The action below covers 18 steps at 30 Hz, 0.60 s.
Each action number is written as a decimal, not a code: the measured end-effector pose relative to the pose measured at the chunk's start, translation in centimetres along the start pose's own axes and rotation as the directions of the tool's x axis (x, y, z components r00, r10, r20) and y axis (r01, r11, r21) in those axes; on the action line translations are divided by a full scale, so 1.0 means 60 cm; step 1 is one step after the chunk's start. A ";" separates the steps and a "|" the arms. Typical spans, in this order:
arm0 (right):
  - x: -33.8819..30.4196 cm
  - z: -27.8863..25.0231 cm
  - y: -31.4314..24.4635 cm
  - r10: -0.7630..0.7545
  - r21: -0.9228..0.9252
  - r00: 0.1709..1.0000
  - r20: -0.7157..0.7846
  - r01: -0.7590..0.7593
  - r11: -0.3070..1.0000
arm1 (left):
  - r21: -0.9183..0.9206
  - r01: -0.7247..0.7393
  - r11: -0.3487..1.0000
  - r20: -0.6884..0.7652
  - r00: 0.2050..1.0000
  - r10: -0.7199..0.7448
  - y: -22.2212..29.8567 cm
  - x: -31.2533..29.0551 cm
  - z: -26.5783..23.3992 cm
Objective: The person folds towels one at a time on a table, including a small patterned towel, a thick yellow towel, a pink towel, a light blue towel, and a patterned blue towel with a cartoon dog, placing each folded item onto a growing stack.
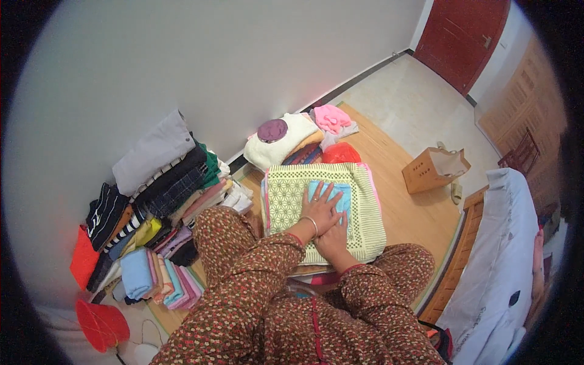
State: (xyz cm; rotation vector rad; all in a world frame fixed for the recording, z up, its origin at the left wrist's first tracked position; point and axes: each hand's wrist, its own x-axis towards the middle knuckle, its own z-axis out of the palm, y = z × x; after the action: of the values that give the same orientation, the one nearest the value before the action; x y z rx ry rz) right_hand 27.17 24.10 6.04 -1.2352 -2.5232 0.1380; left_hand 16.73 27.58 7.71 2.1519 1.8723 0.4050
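Observation:
A folded light blue cloth [346, 193] lies on top of a stack of folded textiles in front of my crossed legs. My left hand [320, 208], with a bracelet at its wrist, presses flat on this cloth with its fingers spread. Just below, my right hand [332, 241] rests at the near edge of the cloth, its fingers stretched forward and partly hidden beside my left hand. Under them is a cream towel [283, 193] with a green lattice pattern and a striped border. Edges of more folded pieces show beneath it.
Piled clothes [170, 188] stand along the wall at left, with folded pastel towels [137, 274] nearer me. A red container [102, 325] sits at lower left. Beyond the stack are a white bundle [286, 143] and a red bag [341, 153]. A paper bag [426, 170] and bed [486, 261] are right.

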 end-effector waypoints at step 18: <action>0.060 -0.092 0.034 -0.184 0.081 0.924 0.334 0.167 0.983 | -0.754 0.475 0.454 0.064 0.741 -0.668 -0.484 0.086 0.063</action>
State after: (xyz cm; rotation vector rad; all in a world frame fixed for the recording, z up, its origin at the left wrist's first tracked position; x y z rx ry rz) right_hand 28.46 27.87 11.70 -1.0315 -2.8910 0.4029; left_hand -7.83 36.61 -6.38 0.8668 1.9345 1.0757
